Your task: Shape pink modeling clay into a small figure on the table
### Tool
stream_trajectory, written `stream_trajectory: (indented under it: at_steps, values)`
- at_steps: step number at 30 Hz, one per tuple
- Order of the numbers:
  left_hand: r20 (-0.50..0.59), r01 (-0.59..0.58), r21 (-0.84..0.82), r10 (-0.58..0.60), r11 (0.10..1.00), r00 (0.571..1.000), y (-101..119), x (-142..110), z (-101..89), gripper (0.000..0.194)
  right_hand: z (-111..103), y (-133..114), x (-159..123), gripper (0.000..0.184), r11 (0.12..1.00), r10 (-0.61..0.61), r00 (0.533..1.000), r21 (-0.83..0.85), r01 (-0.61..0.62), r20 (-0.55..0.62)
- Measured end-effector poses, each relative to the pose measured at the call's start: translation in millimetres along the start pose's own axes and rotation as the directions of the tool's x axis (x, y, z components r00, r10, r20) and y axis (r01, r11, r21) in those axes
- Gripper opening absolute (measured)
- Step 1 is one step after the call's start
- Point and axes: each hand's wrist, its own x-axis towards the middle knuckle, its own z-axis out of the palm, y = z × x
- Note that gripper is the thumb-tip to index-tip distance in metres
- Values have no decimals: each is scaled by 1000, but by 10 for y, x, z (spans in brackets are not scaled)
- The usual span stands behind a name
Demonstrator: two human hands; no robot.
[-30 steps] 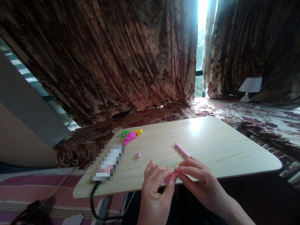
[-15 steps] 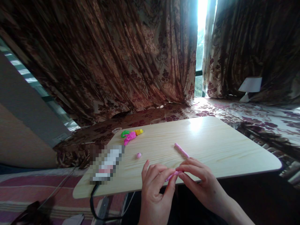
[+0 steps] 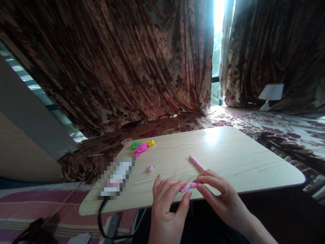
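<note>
A short, knobbly roll of pink modelling clay (image 3: 188, 187) is held just above the table's near edge. My right hand (image 3: 219, 189) pinches its right end between thumb and fingertips. At its left end, the fingertips of my left hand (image 3: 169, 200) lie against the clay, while the left thumb stands apart below. A longer pink clay strip (image 3: 196, 163) lies on the table beyond my right hand, which hides its near end. Left of it rests a small pink clay ball (image 3: 150, 168).
The pale wooden table (image 3: 243, 159) carries green (image 3: 135, 145), magenta (image 3: 141, 149) and yellow (image 3: 151, 143) lumps at its far left. A blurred-out object (image 3: 116, 178) with a black strap lies at the left edge. A white lamp (image 3: 271, 93) stands behind, right.
My left thumb has come away from the clay and dropped lower, so more of the knobbly roll shows. My right hand has shifted slightly rightwards and keeps its pinch.
</note>
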Motion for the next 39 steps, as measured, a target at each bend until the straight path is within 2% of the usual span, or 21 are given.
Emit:
stream_trajectory:
  at_steps: [6,14,20,24,28,32,39]
  values:
    - [24,69,-71,-68,995,997,22,2,-11,15,14,44,-34,27,998,-48,998,-47,46,-32]
    - [46,108,-110,-104,988,994,47,18,-12,13,19,5,7,10,998,-63,998,-22,63,33]
    - [42,101,-123,-96,987,994,50,13,-8,13,29,28,3,12,993,-110,994,-43,110,11]
    - [68,107,-108,-100,988,993,46,14,-14,11,21,56,-29,12,996,-67,997,-50,68,29]
    - [73,104,-99,-97,990,993,35,4,-18,11,-11,55,-44,33,994,-74,997,-84,74,14]
    - [86,101,-99,-93,990,992,40,7,-17,12,-8,5,0,22,993,-96,993,-60,100,66]
    - [67,102,-82,-96,991,993,38,-5,-5,14,28,-22,26,12,991,-97,994,-84,100,44]
